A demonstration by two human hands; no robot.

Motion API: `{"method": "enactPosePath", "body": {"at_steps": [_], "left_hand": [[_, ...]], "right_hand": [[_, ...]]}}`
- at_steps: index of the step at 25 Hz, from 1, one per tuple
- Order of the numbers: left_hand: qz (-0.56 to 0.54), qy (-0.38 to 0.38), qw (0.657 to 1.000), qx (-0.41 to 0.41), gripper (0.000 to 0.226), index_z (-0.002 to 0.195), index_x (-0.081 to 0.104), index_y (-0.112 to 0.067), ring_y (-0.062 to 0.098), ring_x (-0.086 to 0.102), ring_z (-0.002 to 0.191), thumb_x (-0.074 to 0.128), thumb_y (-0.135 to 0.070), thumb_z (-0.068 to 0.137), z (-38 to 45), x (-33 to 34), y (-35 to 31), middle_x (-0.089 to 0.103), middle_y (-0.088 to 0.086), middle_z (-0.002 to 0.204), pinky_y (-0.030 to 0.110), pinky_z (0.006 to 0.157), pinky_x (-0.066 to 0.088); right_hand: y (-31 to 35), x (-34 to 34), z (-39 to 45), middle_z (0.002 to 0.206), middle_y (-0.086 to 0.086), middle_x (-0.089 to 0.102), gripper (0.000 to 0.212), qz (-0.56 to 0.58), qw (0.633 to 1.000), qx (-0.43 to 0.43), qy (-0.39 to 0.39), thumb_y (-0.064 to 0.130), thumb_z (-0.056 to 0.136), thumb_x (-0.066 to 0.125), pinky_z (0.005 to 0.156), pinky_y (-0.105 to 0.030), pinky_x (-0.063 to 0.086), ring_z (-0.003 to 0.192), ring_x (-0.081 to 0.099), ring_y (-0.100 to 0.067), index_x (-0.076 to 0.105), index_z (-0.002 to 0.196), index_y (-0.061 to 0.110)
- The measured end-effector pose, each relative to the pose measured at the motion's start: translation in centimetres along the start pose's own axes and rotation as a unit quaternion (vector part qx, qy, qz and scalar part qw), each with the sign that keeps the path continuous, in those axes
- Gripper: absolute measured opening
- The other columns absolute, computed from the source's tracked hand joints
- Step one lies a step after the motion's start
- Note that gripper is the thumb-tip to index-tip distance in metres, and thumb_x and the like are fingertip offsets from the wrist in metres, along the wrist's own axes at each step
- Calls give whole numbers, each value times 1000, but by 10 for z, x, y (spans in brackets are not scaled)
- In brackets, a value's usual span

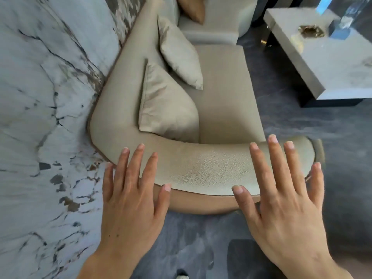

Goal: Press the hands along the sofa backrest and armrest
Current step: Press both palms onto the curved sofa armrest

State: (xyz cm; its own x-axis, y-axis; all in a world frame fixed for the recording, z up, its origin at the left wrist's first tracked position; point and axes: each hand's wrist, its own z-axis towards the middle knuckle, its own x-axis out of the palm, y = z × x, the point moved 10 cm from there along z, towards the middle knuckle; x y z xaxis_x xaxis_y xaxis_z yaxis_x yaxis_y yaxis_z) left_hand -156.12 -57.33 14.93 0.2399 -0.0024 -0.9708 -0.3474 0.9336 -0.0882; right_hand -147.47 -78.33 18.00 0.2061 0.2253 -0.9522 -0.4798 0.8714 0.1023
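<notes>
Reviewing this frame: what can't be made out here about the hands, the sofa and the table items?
Head view only:
- Whether the left hand and right hand actually press the armrest or hover above it: the palms face away from the camera.
- Objects on the coffee table: motion-blurred; a gold item and blue shape stay unidentifiable.
- Brown cushion: cut off by the top edge.
- Seat area behind the two beige cushions: covered by them.

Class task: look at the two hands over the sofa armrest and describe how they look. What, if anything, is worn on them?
Both the left hand and the right hand are bare: no gloves, rings, watch or bracelets show. No sleeves reach the visible forearms. The fingernails are short, plain and unpainted.
</notes>
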Motion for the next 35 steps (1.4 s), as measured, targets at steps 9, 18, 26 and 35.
{"method": "enactPosePath", "body": {"at_steps": [9,18,26,35], "left_hand": [[-15,3,999,31,62,141,52,-17,35,36,143,28,-52,95,44,160,14,46,8,152,59,116,23],[3,-109,992,62,58,135,60,-21,35,48,135,37,-45,88,48,166,6,53,4,145,63,110,31],[6,-137,989,50,59,132,63,-22,35,51,132,27,-50,94,83,173,9,56,3,143,62,108,34],[-9,-122,992,37,56,133,62,-21,36,50,133,36,-44,88,149,187,13,58,4,142,62,110,31]], "right_hand": [[-9,184,18,153,-11,40,71,-14,999,2,32,60,94,22,111,-65,24,142,33,-35,47,144,16],[-11,195,24,142,-3,54,60,-11,995,-37,-93,54,92,32,102,-59,41,131,50,-29,56,136,21],[-15,201,59,141,-2,55,61,-6,994,-34,-104,55,91,32,101,-58,42,129,53,-27,58,134,22],[-22,217,120,140,-4,57,59,-10,990,-41,-132,53,94,31,100,-59,42,129,54,-30,60,133,19]]}}
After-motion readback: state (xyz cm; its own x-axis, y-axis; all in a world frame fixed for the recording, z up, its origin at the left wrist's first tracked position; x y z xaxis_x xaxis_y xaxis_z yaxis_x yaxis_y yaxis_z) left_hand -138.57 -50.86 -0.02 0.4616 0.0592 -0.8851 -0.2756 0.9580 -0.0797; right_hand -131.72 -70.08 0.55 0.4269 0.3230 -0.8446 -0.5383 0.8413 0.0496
